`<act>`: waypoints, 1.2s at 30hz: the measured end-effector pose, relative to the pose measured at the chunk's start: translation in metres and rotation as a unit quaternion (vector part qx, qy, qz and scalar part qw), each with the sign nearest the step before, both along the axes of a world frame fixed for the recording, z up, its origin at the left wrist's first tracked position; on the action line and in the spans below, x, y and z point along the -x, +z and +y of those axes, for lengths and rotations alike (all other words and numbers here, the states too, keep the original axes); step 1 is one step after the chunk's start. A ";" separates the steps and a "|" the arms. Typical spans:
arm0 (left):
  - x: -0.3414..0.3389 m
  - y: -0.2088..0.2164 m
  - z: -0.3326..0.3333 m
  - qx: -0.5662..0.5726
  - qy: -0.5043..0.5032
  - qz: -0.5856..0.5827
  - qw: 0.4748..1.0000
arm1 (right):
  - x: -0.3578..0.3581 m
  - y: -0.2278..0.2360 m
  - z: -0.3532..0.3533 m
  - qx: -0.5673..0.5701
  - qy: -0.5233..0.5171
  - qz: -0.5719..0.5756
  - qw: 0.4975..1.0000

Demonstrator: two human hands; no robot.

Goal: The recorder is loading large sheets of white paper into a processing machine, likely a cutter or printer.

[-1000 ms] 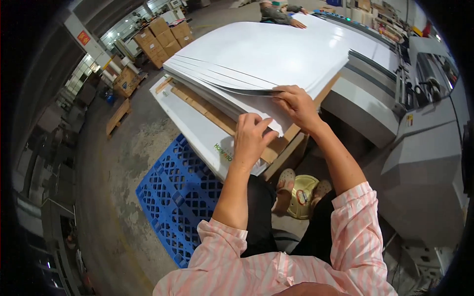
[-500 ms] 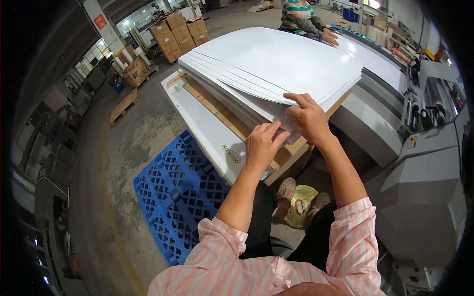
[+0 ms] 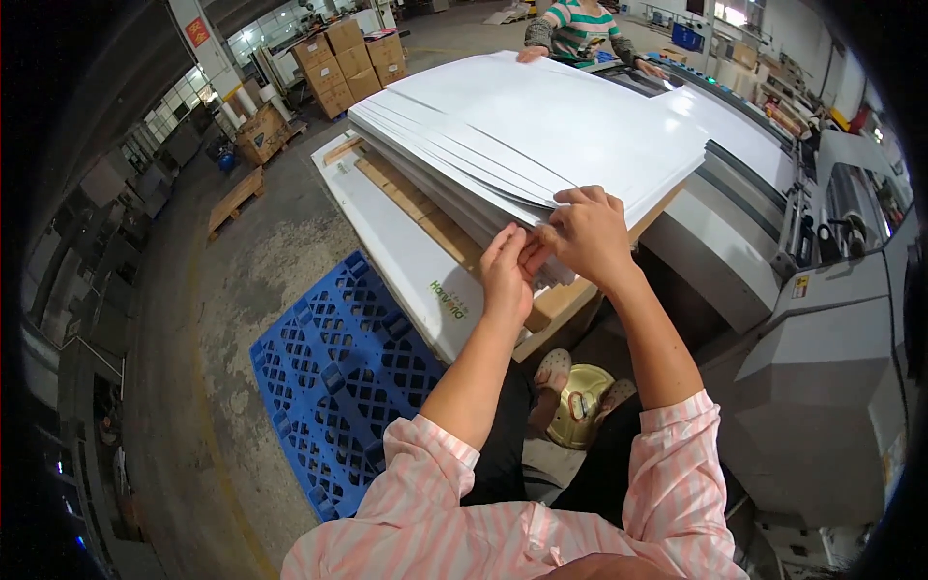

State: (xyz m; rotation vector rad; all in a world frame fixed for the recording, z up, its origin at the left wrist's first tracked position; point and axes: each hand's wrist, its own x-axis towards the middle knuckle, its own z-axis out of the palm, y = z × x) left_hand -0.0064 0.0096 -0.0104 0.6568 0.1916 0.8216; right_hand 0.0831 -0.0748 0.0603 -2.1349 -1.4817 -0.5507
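Observation:
A tall stack of large, glossy white sheets (image 3: 541, 116) lies in front of me, its near edges fanned apart in uneven layers. At its near corner my right hand (image 3: 592, 232) has its fingers curled over the upper sheets, gripping their edge. Just left of it and lower, my left hand (image 3: 507, 271) is closed at the same corner, fingers bent against the sheet edges. The thumbs are close together, and the sheets partly hide the fingertips. Beneath the stack are a wooden support (image 3: 416, 198) and a white board (image 3: 387, 256) with green print.
A co-worker (image 3: 577, 31) stands across the stack, one hand on its far edge. A large grey machine (image 3: 822, 348) fills the right side. On the floor at left lies a blue plastic pallet (image 3: 338, 387). Cardboard boxes (image 3: 338, 63) stand farther back. A yellow round stool (image 3: 580, 406) is below.
My left hand has moved up against the sheet corner and its fingers have curled in. The lifted upper sheets lie flatter. The co-worker has shifted left, one hand now on the stack's far edge.

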 end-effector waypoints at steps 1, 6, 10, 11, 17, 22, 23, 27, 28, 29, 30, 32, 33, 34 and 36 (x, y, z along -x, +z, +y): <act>0.000 0.001 0.000 -0.001 0.000 0.000 1.000 | 0.001 0.001 0.001 -0.001 0.000 0.000 1.000; -0.004 0.002 -0.001 -0.062 0.020 0.054 0.996 | -0.006 0.001 0.008 -0.005 -0.028 0.114 0.993; -0.007 -0.005 0.002 -0.059 0.046 0.080 0.994 | -0.008 0.001 0.010 -0.055 -0.058 0.049 0.996; -0.007 -0.003 0.001 -0.071 0.039 0.077 0.994 | -0.012 0.002 0.009 -0.110 -0.043 -0.030 0.993; -0.012 0.014 -0.021 -0.069 0.151 0.130 0.977 | -0.040 0.001 -0.011 -0.123 0.121 -0.092 0.981; -0.011 -0.003 -0.008 -0.120 0.077 0.112 0.983 | -0.038 -0.018 0.001 -0.136 0.150 0.075 0.977; -0.009 0.000 -0.012 -0.123 0.063 0.126 0.982 | -0.038 -0.017 0.002 -0.143 0.148 0.182 0.962; -0.006 0.002 -0.019 -0.167 0.050 0.194 0.965 | -0.053 -0.018 0.011 -0.272 0.116 0.584 0.756; -0.006 0.001 -0.018 -0.182 0.048 0.202 0.961 | -0.058 -0.021 0.011 -0.273 0.119 0.583 0.756; -0.006 0.001 -0.019 -0.183 0.053 0.203 0.960 | -0.054 -0.016 0.009 -0.310 0.123 0.591 0.734; -0.006 0.001 -0.021 -0.155 0.058 0.169 0.972 | -0.049 -0.012 0.007 -0.345 0.126 0.599 0.712; -0.005 0.001 -0.020 -0.126 0.064 0.133 0.981 | -0.038 -0.009 0.007 -0.359 0.130 0.560 0.735; -0.004 0.001 -0.019 -0.162 0.052 0.145 0.975 | -0.031 -0.004 0.002 -0.294 0.145 0.391 0.860; -0.002 0.000 -0.018 -0.197 0.040 0.157 0.967 | -0.028 -0.001 -0.001 -0.215 0.154 0.203 0.943; -0.002 0.002 -0.018 -0.198 0.024 0.184 0.962 | -0.033 -0.008 -0.002 -0.166 0.170 0.206 0.949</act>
